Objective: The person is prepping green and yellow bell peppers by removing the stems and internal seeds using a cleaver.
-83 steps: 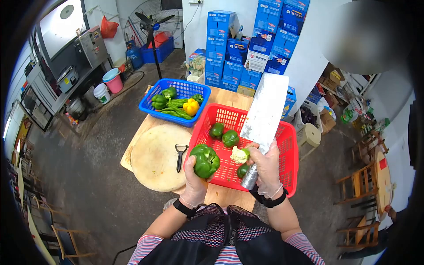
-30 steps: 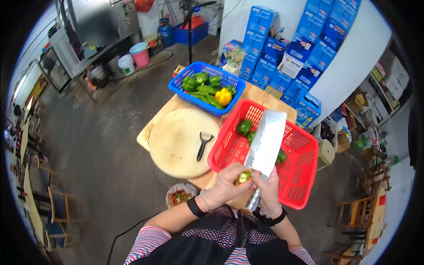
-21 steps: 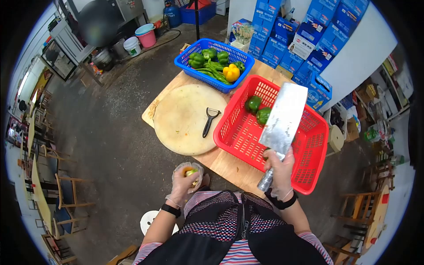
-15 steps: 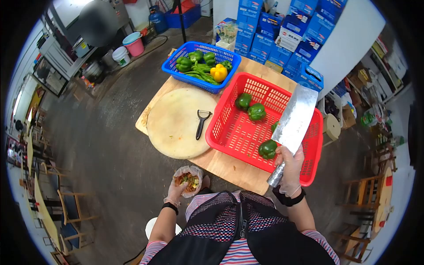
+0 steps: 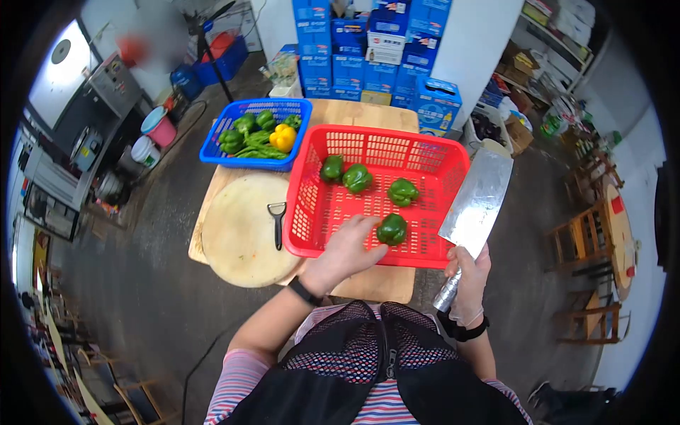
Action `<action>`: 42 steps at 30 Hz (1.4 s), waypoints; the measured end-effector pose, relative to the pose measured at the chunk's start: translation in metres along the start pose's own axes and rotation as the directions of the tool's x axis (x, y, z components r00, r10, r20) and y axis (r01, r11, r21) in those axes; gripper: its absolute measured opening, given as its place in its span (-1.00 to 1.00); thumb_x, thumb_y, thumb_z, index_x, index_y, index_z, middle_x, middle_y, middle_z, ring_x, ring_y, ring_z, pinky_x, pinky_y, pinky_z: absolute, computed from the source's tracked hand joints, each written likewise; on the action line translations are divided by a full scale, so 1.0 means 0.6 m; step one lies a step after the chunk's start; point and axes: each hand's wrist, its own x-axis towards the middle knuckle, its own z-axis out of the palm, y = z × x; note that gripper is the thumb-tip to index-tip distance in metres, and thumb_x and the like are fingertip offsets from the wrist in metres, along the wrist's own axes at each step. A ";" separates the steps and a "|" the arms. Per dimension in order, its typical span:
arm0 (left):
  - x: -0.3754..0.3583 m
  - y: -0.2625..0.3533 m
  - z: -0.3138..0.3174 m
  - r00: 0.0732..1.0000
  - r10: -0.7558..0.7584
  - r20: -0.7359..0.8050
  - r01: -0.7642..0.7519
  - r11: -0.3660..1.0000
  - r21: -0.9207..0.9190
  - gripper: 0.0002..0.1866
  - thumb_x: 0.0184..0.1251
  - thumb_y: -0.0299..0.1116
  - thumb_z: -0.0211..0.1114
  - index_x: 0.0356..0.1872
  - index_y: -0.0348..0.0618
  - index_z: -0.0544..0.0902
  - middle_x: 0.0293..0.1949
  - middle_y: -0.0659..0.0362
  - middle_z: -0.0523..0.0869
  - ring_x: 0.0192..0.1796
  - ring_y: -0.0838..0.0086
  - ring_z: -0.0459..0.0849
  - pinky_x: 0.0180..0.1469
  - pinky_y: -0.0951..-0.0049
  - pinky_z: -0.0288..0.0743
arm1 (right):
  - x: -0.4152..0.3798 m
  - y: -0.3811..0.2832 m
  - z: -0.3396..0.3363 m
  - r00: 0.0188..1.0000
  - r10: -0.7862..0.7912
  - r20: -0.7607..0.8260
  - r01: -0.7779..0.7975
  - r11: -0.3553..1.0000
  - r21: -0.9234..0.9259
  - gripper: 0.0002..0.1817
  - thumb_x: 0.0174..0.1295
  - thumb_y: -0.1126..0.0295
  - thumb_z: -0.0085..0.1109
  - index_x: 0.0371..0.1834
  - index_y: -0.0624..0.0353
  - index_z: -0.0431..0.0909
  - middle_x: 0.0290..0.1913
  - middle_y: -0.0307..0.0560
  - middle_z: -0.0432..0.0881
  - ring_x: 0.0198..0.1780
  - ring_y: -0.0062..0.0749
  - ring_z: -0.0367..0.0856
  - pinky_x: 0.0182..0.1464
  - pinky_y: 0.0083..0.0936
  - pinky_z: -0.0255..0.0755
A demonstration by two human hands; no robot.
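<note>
My right hand, gloved, grips a wide cleaver by its handle, with the blade pointing up at the red basket's right side. My left hand reaches over the front rim of the red basket, fingers apart, beside a green pepper. Three other green peppers lie farther back in that basket. On the round cutting board to the left rests a black peeler. Behind the board, a blue basket holds green peppers, long green chillies and a yellow pepper.
The wooden table carries both baskets and the board. Blue boxes are stacked behind it. A pink bucket and a white bucket stand on the floor at left. Wooden chairs are at right.
My left hand has moved up from the bag of scraps to the red basket. The view has turned, so the table appears farther left. My right hand still holds the cleaver.
</note>
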 end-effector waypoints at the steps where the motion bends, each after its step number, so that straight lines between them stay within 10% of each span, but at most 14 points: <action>1: 0.034 0.010 0.016 0.990 -0.017 0.139 0.005 0.996 0.085 -0.51 0.09 -0.11 0.34 -0.04 -0.26 0.56 -0.07 -0.13 0.61 0.03 0.03 0.58 0.06 0.14 0.46 | -0.005 -0.004 -0.008 1.000 -0.018 -0.015 0.018 1.000 -0.007 -0.77 0.23 0.55 -0.02 -0.05 0.31 0.31 -0.44 -0.09 0.51 -0.65 -0.67 0.37 -0.59 -0.68 0.34; 5: 0.153 -0.020 0.115 0.760 -0.308 0.573 0.132 0.935 0.328 -0.35 0.09 0.14 0.25 0.04 -0.22 0.56 -0.02 -0.11 0.63 0.07 0.04 0.59 0.09 0.11 0.47 | -0.032 -0.028 -0.034 0.993 -0.075 -0.093 0.074 0.997 -0.016 -0.77 0.22 0.57 -0.03 -0.05 0.31 0.32 -0.47 -0.11 0.51 -0.66 -0.68 0.37 -0.60 -0.70 0.33; 13: 0.196 -0.041 0.193 0.592 -0.542 0.597 0.152 0.802 0.578 -0.21 0.00 0.30 0.25 0.12 -0.15 0.56 0.13 0.05 0.59 0.18 0.22 0.56 0.15 0.17 0.46 | -0.087 -0.070 -0.079 0.961 -0.145 -0.236 0.126 0.988 -0.094 -0.76 0.23 0.55 0.00 -0.04 0.29 0.33 -0.51 -0.13 0.54 -0.68 -0.70 0.38 -0.63 -0.73 0.30; 20: 0.191 -0.102 0.215 0.556 -0.596 0.580 0.499 0.797 0.341 -0.21 -0.33 -0.10 0.50 0.02 -0.37 0.53 -0.02 -0.12 0.64 0.04 0.20 0.65 0.02 0.26 0.54 | -0.076 -0.070 -0.074 0.967 -0.086 -0.239 0.072 0.995 -0.068 -0.74 0.20 0.52 -0.02 -0.03 0.29 0.35 -0.53 -0.18 0.51 -0.69 -0.70 0.36 -0.63 -0.74 0.27; 25: 0.164 -0.068 0.151 0.655 -0.428 0.623 0.690 0.675 -0.262 -0.25 -0.32 -0.36 0.53 0.06 -0.31 0.46 -0.14 0.02 0.65 -0.13 0.34 0.66 -0.12 0.35 0.56 | -0.053 -0.066 -0.063 0.994 -0.037 -0.103 0.032 0.998 -0.052 -0.78 0.25 0.53 0.02 -0.05 0.27 0.33 -0.50 -0.14 0.54 -0.65 -0.70 0.40 -0.60 -0.72 0.33; 32: 0.069 0.052 -0.049 0.915 -0.025 0.403 0.400 0.193 -0.896 -0.11 -0.26 -0.53 0.52 0.27 -0.16 0.33 0.06 0.19 0.57 0.13 0.46 0.54 0.23 0.44 0.37 | -0.011 -0.058 0.005 0.985 -0.076 0.152 0.074 0.997 0.015 -0.71 0.32 0.43 -0.01 0.06 0.26 0.29 -0.52 -0.16 0.51 -0.68 -0.68 0.36 -0.63 -0.72 0.30; 36: 0.000 0.065 -0.083 0.976 -0.043 0.213 0.218 0.214 -0.952 -0.06 -0.24 -0.50 0.54 0.32 -0.15 0.27 0.16 0.19 0.51 0.21 0.47 0.47 0.29 0.42 0.30 | -0.004 -0.071 0.069 0.955 -0.088 0.282 0.052 0.990 0.130 -0.69 0.34 0.38 -0.02 0.08 0.25 0.26 -0.53 -0.14 0.51 -0.68 -0.67 0.36 -0.63 -0.71 0.31; 42: -0.053 0.075 -0.097 0.956 -0.082 -0.280 -0.176 0.603 -0.778 0.00 -0.21 -0.51 0.54 0.34 -0.14 0.15 0.19 0.13 0.35 0.25 0.44 0.38 0.29 0.38 0.28 | -0.009 -0.078 0.129 0.866 -0.114 0.487 0.033 0.985 0.172 -0.65 0.36 0.34 -0.02 0.11 0.26 0.23 -0.55 -0.13 0.50 -0.67 -0.62 0.39 -0.62 -0.69 0.34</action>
